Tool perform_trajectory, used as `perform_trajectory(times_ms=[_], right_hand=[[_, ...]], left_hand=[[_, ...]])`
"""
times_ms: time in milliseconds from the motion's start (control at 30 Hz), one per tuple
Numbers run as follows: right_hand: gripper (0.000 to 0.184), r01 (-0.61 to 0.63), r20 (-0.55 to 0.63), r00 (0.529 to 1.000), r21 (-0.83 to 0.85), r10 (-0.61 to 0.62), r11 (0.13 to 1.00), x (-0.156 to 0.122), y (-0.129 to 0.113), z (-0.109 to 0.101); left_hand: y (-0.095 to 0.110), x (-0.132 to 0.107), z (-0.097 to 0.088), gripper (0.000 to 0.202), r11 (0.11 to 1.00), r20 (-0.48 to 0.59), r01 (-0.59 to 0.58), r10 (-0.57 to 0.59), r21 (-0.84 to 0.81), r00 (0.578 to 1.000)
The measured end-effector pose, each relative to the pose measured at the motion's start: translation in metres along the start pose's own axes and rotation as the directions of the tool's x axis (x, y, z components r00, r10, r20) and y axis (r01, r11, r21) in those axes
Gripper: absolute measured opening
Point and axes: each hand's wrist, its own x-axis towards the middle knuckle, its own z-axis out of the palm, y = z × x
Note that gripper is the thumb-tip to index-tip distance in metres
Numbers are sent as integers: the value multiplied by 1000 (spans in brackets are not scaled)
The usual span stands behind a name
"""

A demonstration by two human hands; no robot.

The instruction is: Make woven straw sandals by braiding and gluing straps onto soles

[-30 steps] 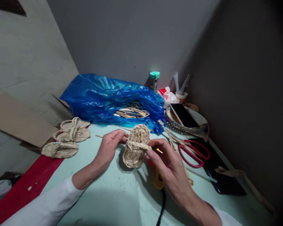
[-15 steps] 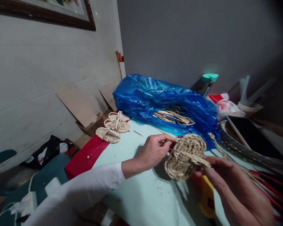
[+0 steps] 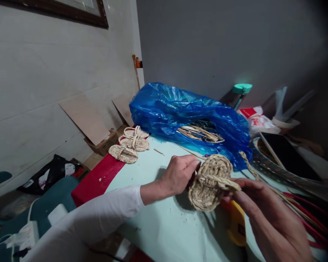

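A small woven straw slipper with a braided strap across it is held above the pale table. My right hand pinches its right side, thumb and fingers at the strap's end. At its left edge, my left hand is closed against the slipper, its fingertips partly hidden behind the rim. Under my right hand lies a yellow and orange hot glue gun, partly covered. Several finished-looking straw slippers rest at the table's far left on red cloth.
A blue plastic bag with straw strips in it fills the back of the table. To the right stand a basket with a dark tablet-like panel and red and tan strands. A power strip lies at left on a chair.
My left hand's fingers have closed in at the slipper's left edge, where they earlier pinched beside it. The slipper has shifted slightly left and the view has moved a little.
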Motion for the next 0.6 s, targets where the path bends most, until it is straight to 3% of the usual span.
perform_trajectory(times_ms=[167, 400, 600], right_hand=[[13, -5, 20, 1000, 89, 3, 996, 2, -15, 5], [13, -12, 25, 1000, 228, 7, 974, 6, -20, 7], [14, -18, 0, 1000, 293, 19, 956, 9, -22, 2]], left_hand=[[-2, -2, 0, 37, 999, -25, 32, -31, 15, 999], [1, 3, -4, 47, 998, -32, 65, -64, 6, 997], [4, 5, -1, 36, 995, -5, 59, -59, -77, 998]])
